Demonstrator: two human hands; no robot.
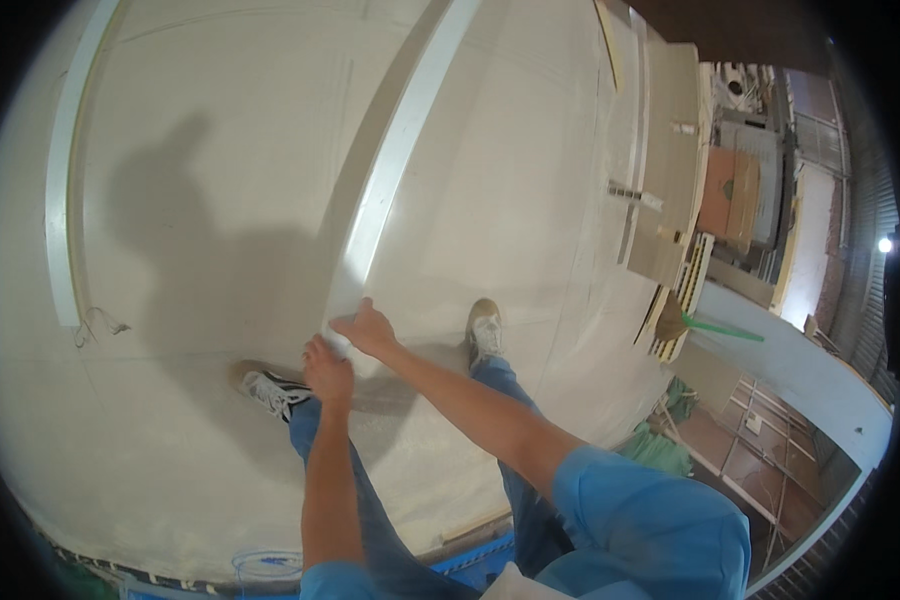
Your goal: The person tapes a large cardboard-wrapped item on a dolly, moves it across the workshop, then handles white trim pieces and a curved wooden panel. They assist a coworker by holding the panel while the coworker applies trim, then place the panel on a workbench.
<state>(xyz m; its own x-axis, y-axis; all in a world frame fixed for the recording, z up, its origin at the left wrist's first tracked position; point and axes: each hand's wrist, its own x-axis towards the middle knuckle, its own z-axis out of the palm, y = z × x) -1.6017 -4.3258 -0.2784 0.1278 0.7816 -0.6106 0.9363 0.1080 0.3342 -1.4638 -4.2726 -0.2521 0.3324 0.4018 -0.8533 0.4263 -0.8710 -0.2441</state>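
A long, straight, silvery-white bar (390, 165), like a metal profile or light batten, runs from between my feet to the far edge of the view. Its near end is in my hands, while its far part passes out of the picture. My left hand (328, 372) is closed on the end from the left side. Just beyond it my right hand (370, 330) grips the right edge, thumb along the top. A dark shadow band lies along the bar's left side; whether the far part touches the pale surface, I cannot tell.
At far left lies a similar bar (58, 200) with thin loose wires (105, 325) at its near end. Boards (665, 170), a brown cardboard box (728, 198) and a green-handled broom (715, 327) are on the right. Blue cable (267, 563) lies coiled near the lower edge.
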